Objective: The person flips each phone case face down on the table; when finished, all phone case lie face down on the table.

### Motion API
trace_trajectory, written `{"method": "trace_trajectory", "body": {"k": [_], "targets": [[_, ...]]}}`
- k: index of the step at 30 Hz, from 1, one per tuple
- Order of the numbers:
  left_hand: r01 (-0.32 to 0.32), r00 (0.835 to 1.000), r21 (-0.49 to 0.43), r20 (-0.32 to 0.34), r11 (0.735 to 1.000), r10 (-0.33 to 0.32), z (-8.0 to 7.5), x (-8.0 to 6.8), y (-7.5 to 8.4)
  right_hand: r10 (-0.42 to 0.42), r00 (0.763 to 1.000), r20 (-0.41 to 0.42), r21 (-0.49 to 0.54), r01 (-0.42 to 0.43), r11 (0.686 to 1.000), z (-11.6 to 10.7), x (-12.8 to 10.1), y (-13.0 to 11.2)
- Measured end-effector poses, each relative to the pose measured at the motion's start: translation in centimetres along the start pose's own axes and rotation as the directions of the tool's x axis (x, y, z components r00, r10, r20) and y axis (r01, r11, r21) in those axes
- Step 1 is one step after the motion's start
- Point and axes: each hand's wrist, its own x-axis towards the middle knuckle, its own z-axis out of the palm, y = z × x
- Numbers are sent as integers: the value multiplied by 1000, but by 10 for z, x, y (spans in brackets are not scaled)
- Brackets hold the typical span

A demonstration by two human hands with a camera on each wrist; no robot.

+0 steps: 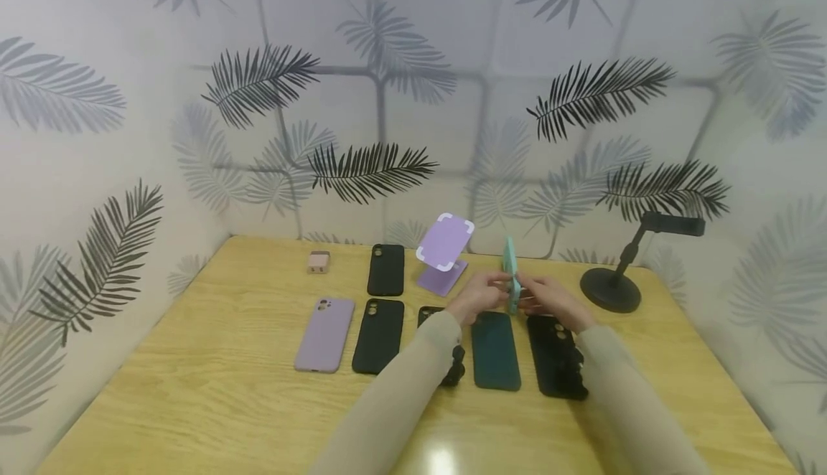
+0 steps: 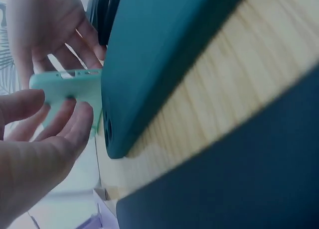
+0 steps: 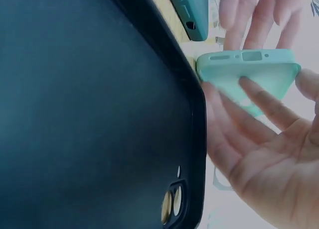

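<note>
A mint green phone case [image 1: 510,258] stands upright, edge-on to the head view, between my two hands. My left hand [image 1: 479,294] holds it from the left, with fingertips against its face in the left wrist view. From the other side my right hand [image 1: 554,301] holds it; in the right wrist view the fingers [image 3: 271,104] lie on its face and the thumb is by its edge. Cutouts show along the case's end. Just in front of the hands lies a dark teal phone case [image 1: 496,351]. A black phone case [image 1: 552,360] lies partly under the right forearm.
Further left are a lilac phone case [image 1: 326,335], black phone cases [image 1: 379,336] and a small pink block [image 1: 318,262]. A purple stand [image 1: 446,242] rises behind the left hand, and a black stand [image 1: 614,288] at the right. Another dark case is partly hidden by the left arm.
</note>
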Motion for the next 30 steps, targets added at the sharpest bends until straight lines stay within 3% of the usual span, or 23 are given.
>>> {"method": "trace_trajectory", "body": {"k": [5,10,17,21,25,30], "targets": [[0,995,111,101,994,-11,-7,-2,-1,-2,999,-44,74,5,997,-4,0,6],[17,987,213,152,977,-50,-12,-2,-1,-44,997,-68,87,50,995,-7,-3,4],[32,981,309,174,950,-89,-16,1,-4,-55,995,-83,140,66,988,-10,-3,3],[33,981,336,168,941,-94,-18,0,-6,-36,990,-138,150,57,987,-10,-3,6],[23,982,347,167,938,-85,-20,0,-8,-22,982,-186,83,38,996,-12,-3,10],[9,982,359,170,933,-75,-22,0,-8,-46,987,-157,42,53,998,-16,-5,15]]}}
